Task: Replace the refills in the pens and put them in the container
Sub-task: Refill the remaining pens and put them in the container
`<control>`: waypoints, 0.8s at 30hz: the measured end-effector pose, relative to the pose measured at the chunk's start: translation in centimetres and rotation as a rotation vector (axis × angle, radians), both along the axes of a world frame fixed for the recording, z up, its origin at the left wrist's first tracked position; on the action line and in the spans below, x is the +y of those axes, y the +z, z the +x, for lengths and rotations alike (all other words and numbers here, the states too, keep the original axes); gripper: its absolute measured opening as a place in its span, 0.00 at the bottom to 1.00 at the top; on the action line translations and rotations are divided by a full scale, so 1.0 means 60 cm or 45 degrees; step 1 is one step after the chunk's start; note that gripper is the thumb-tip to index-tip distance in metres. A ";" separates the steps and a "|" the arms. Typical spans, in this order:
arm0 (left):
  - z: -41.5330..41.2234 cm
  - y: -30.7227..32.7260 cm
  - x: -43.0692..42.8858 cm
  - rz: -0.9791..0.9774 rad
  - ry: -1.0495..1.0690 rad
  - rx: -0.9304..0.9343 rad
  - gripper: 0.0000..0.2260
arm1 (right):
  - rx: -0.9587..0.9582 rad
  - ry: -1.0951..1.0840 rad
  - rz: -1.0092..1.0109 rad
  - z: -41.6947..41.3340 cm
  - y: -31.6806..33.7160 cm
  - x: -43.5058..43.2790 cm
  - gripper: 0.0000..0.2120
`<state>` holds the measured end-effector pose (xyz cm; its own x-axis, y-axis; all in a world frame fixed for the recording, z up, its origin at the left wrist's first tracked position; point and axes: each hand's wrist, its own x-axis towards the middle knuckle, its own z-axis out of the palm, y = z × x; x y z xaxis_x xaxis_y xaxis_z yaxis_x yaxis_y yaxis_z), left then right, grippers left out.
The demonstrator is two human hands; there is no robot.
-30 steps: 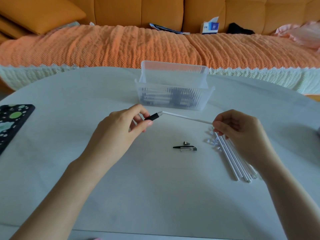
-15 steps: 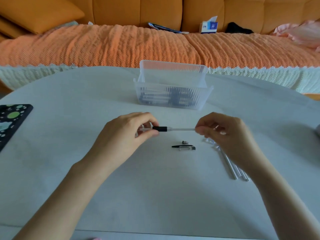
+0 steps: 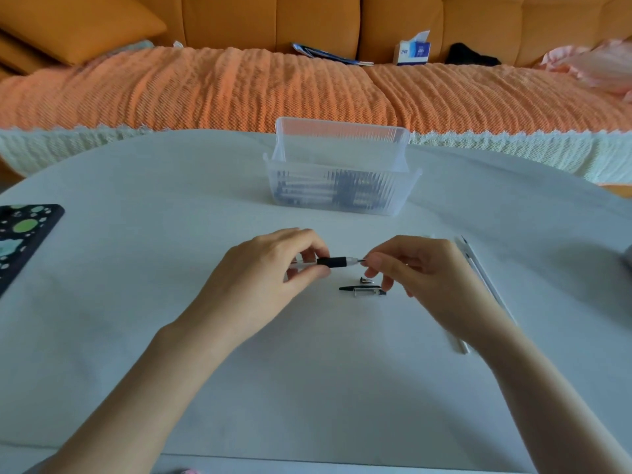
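Now that the refill (image 3: 357, 260) has slid almost wholly into the pen barrel (image 3: 333, 261), left grip (image 3: 273, 268) clasping that barrel and right grip (image 3: 410, 271) pinching the refill's tip above the desk (image 3: 171, 302), capping likely follows.

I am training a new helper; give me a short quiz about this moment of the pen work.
1. True or false: the container already holds pens.
2. Fill in: the right hand pinches the ___ at the open end of the pen barrel.
3. Which hand grips the pen barrel? A) left hand B) right hand

Key: 1 true; 2 refill; 3 A.
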<state>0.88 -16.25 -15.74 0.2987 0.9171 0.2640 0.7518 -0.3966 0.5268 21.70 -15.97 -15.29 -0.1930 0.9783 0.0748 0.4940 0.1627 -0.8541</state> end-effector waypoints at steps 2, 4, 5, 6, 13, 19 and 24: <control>0.001 -0.002 -0.001 0.014 -0.012 0.024 0.05 | 0.011 0.003 0.006 -0.007 -0.003 0.000 0.07; 0.002 -0.003 -0.004 0.021 -0.027 0.015 0.08 | 0.043 -0.001 -0.002 -0.010 -0.004 -0.001 0.06; 0.004 -0.003 -0.005 0.022 -0.046 0.001 0.08 | 0.063 0.003 -0.010 -0.012 -0.004 -0.001 0.06; 0.007 -0.003 -0.007 0.033 -0.068 -0.011 0.08 | 0.080 0.010 -0.017 -0.014 -0.004 -0.003 0.06; 0.018 -0.002 -0.010 0.183 -0.058 -0.056 0.09 | 0.131 0.059 -0.004 -0.023 -0.001 -0.009 0.06; 0.026 -0.002 -0.013 0.076 -0.060 -0.112 0.04 | 0.065 0.080 0.111 -0.018 0.006 -0.013 0.06; 0.018 0.000 -0.005 -0.104 -0.057 -0.240 0.04 | -0.012 -0.030 0.239 -0.002 0.007 -0.009 0.06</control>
